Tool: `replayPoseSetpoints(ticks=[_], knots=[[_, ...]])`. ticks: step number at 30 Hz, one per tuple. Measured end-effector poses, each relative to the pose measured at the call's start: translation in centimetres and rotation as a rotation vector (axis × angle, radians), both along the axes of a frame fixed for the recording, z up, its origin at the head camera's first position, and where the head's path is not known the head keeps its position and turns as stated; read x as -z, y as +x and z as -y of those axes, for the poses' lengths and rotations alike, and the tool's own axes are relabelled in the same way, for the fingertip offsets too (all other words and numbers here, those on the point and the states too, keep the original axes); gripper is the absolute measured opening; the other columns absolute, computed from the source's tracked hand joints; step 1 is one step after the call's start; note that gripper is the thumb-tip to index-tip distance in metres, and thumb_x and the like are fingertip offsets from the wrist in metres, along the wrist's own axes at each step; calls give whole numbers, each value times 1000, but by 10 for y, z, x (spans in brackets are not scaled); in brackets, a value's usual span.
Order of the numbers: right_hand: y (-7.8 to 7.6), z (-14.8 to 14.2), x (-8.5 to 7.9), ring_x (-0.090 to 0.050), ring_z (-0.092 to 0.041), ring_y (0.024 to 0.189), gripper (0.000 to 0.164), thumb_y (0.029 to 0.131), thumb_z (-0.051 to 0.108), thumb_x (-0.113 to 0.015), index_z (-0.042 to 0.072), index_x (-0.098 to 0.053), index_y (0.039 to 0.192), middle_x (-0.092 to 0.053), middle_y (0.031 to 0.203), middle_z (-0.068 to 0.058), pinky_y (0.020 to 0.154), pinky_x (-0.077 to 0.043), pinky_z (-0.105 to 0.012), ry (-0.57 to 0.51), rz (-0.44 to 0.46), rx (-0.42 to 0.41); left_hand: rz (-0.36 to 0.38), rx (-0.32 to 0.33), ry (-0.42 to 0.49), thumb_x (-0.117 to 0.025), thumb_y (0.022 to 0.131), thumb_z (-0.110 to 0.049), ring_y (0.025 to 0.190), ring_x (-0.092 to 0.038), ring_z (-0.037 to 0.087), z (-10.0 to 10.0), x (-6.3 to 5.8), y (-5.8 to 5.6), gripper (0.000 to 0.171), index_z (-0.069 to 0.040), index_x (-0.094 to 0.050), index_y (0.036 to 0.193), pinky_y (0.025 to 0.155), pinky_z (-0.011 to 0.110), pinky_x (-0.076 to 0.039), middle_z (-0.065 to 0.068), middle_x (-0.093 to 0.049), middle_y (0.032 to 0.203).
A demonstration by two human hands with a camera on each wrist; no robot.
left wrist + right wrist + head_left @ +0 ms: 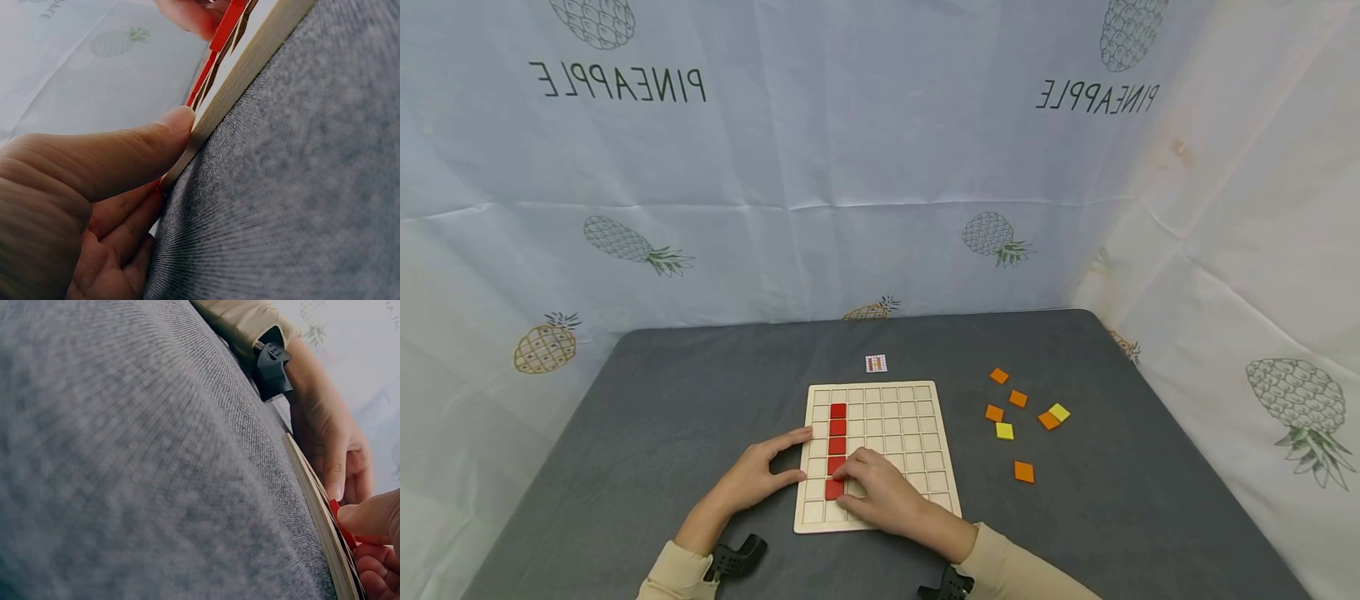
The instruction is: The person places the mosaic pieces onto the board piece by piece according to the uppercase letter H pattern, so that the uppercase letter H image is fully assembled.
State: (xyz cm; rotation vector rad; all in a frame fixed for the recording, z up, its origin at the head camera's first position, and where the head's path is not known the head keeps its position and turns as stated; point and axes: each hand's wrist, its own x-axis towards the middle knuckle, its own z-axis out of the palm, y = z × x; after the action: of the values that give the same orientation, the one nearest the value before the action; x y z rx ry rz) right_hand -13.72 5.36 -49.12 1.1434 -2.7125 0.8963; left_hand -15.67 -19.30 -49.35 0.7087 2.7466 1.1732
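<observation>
I'm watching the right hand (883,493) pinching a red tile (832,490). Red column (837,445) is running forward from the grip.

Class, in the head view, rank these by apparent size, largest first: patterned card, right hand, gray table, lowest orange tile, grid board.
1. Gray table
2. Grid board
3. Right hand
4. Patterned card and lowest orange tile: too alike to rank

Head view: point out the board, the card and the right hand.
Board (892,426), head view, on a bare square.
Card (876,363), head view, on its middle.
Right hand (883,493), head view, on its back.
</observation>
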Motion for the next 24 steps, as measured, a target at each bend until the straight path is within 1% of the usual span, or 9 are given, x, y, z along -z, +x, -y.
replayPoseSetpoints(ticks=[9,15,19,24], knots=[[0,0,0,-52,-3,86,21,85,22,-72,15,-68,104,-59,98,4,77,-45,-14,-5,12,2,3,-3,13,-72,83,-33,130,-47,31,0,0,0,57,-15,-55,135,100,49,-42,6,-52,140],[-1,-3,-5,-54,-4,89,20,84,20,-72,14,-68,104,-59,98,5,80,-46,-16,-27,37,0,-3,-6,9,-72,83,-34,129,-47,31,1,1,-1,57,-15,-55,135,100,48,-42,5,-52,140],[-1,-10,-10,-56,-6,91,23,84,18,-72,13,-68,106,-61,101,3,83,-48,-19,-69,73,0,4,-3,12,-72,83,-35,130,-47,31,1,1,-1,57,-15,-55,135,100,48,-42,5,-52,140],[-5,-28,-14,-58,-11,92,27,85,18,-72,12,-66,111,-62,105,2,81,-50,-23,-105,97,44,15,-1,7,-71,84,-36,130,-46,32,0,1,0,59,-15,-54,136,100,50,-42,7,-51,141]])
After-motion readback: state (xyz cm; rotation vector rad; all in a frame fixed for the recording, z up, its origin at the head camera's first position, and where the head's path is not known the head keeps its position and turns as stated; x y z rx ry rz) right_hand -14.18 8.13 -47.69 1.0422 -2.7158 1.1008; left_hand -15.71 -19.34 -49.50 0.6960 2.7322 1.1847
